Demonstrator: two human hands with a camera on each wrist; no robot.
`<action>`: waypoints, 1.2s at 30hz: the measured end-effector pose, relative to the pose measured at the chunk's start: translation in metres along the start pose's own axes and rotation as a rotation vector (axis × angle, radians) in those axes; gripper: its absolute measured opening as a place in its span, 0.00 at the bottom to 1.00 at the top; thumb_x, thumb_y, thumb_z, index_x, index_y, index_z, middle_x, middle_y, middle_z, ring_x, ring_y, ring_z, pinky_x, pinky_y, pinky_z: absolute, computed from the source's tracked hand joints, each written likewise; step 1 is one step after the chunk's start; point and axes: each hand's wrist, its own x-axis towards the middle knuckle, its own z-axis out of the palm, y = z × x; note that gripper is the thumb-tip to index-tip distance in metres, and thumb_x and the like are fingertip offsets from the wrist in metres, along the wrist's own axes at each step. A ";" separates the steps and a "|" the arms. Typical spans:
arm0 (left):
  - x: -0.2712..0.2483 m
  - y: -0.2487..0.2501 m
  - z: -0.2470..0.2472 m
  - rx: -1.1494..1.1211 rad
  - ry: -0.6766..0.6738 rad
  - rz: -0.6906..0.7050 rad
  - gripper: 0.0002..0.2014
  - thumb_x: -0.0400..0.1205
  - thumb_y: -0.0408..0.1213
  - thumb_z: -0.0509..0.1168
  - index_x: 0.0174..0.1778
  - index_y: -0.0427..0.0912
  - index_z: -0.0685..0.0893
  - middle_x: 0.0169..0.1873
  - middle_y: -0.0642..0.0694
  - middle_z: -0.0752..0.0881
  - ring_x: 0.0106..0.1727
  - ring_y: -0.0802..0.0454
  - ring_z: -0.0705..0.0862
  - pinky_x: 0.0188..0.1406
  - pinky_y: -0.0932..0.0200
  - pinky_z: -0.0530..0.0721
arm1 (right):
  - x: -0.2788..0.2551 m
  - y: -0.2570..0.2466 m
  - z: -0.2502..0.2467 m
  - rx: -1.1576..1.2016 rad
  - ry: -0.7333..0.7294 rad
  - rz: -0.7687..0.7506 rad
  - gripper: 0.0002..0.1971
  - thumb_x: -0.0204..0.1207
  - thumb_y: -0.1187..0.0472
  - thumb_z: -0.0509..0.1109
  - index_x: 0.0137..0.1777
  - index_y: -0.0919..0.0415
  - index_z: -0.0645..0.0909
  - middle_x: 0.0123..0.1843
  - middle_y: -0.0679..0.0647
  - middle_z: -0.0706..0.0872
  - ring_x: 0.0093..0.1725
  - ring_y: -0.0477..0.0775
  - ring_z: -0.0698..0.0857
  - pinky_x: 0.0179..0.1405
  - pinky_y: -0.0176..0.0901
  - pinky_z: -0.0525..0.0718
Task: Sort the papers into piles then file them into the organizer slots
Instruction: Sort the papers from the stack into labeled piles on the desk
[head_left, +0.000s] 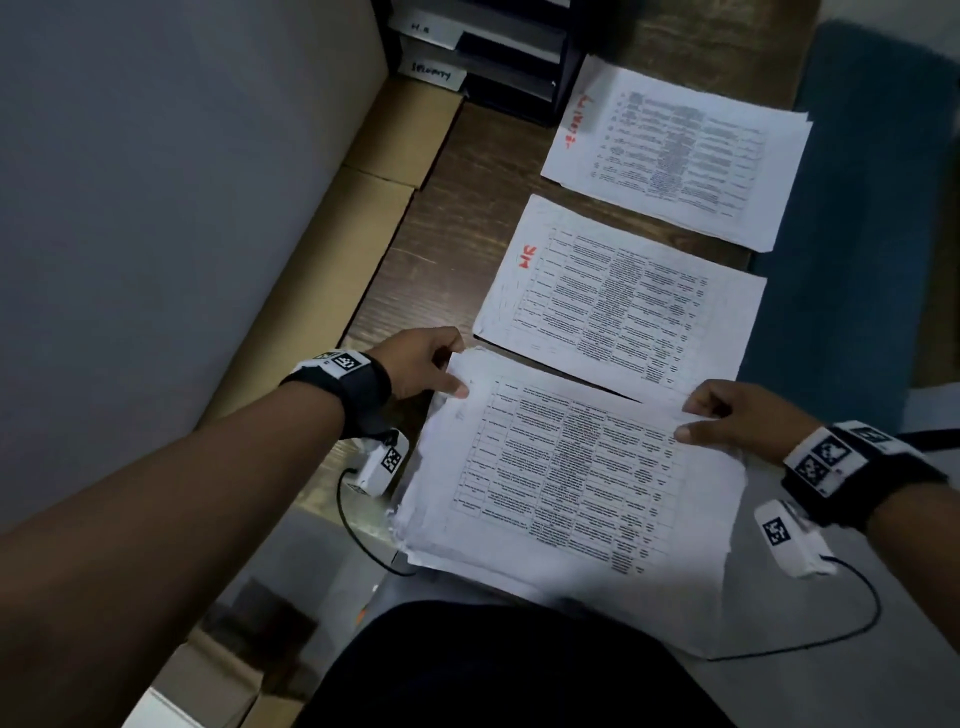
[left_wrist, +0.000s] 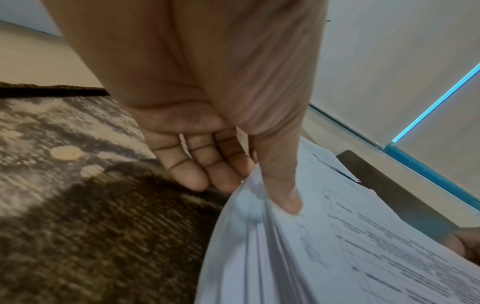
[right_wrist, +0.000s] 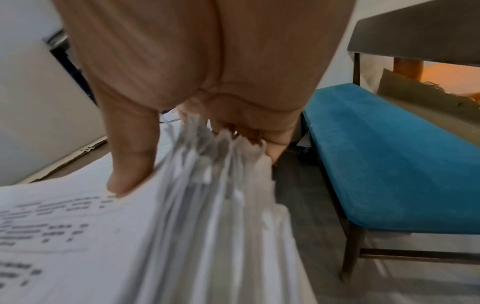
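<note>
A thick stack of printed papers (head_left: 566, 478) is held over the near edge of the wooden table (head_left: 441, 223). My left hand (head_left: 426, 364) pinches its far left corner, thumb (left_wrist: 281, 185) on top and fingers (left_wrist: 207, 164) beneath. At the stack's right edge my right hand (head_left: 732, 415) grips the sheets (right_wrist: 207, 205), thumb (right_wrist: 130, 160) on the top page. Beyond it lie two sorted piles: one marked in red (head_left: 618, 296) in the middle, another marked in red (head_left: 675, 150) farther back. The dark organizer (head_left: 498, 57) with labelled slots stands at the table's far end.
A blue upholstered bench (head_left: 852, 208) runs along the table's right side, also in the right wrist view as a bench (right_wrist: 389, 154). Cardboard boxes (head_left: 384, 171) line the wall on the left. Wrist camera cables (head_left: 363, 530) hang below both hands.
</note>
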 end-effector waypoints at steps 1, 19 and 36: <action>0.001 0.000 0.000 0.033 0.001 -0.011 0.24 0.73 0.45 0.80 0.61 0.44 0.80 0.48 0.49 0.83 0.50 0.48 0.80 0.38 0.64 0.72 | 0.002 -0.002 0.001 0.004 0.002 -0.007 0.26 0.51 0.43 0.85 0.45 0.57 0.85 0.39 0.50 0.86 0.39 0.48 0.82 0.40 0.39 0.79; 0.015 0.013 0.007 -0.235 0.182 0.025 0.13 0.71 0.35 0.81 0.30 0.43 0.81 0.28 0.57 0.81 0.28 0.66 0.76 0.32 0.65 0.73 | 0.012 -0.019 0.012 -0.149 0.038 -0.131 0.13 0.66 0.58 0.83 0.41 0.58 0.80 0.38 0.47 0.82 0.38 0.47 0.79 0.40 0.40 0.76; -0.017 -0.005 -0.007 -0.369 0.114 -0.095 0.16 0.73 0.49 0.79 0.41 0.42 0.82 0.33 0.48 0.86 0.36 0.53 0.83 0.40 0.54 0.84 | 0.007 -0.028 -0.005 -0.090 0.176 -0.155 0.03 0.75 0.61 0.75 0.41 0.56 0.84 0.39 0.51 0.87 0.40 0.49 0.83 0.45 0.43 0.76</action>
